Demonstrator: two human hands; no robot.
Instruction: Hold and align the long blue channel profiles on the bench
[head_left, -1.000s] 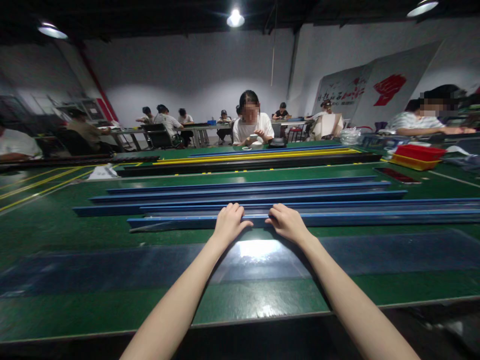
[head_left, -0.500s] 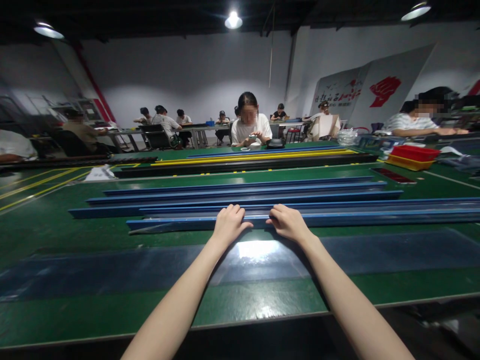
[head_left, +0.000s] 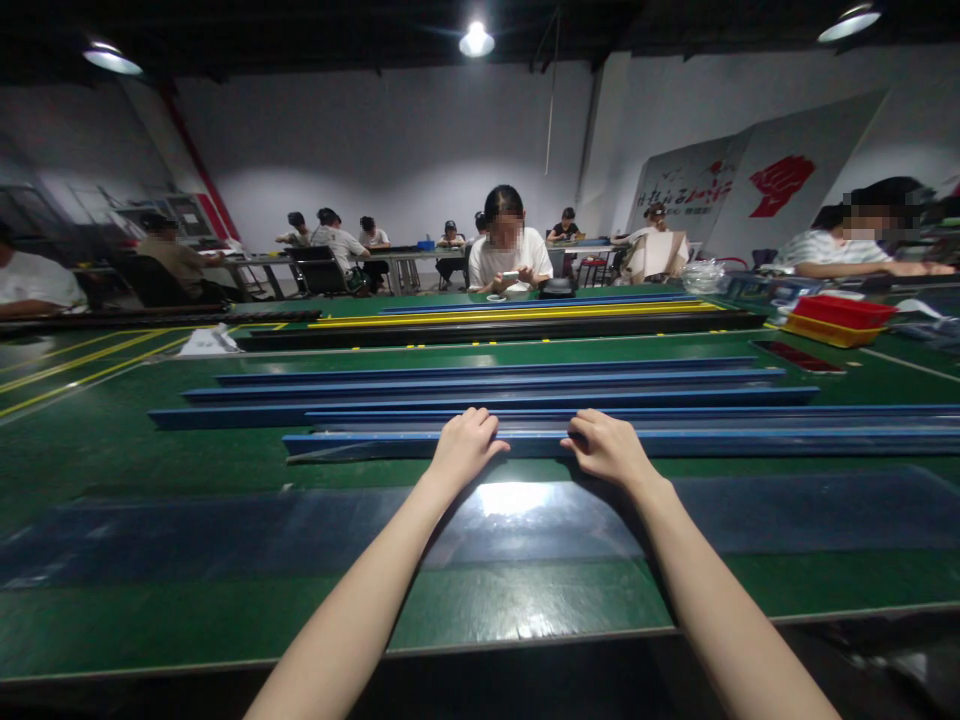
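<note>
A long blue channel strip lies across the green table, running past the right edge of the view. My left hand is closed over this strip near the middle, its thumb along the near wall. To its right, my right hand grips the same strip with curled fingers. Behind it lie several more blue strips, roughly parallel. A clear plastic sheet is spread flat on the table nearer to me, under my forearms.
Black and yellow strips lie farther back. A red tray and a dark phone are at the right, a white paper at the left. Across the table sits a person; others work around.
The held blue strip's left end has shifted to the right. My right hand has moved a little right, away from my left hand. The whole view has shifted slightly.
</note>
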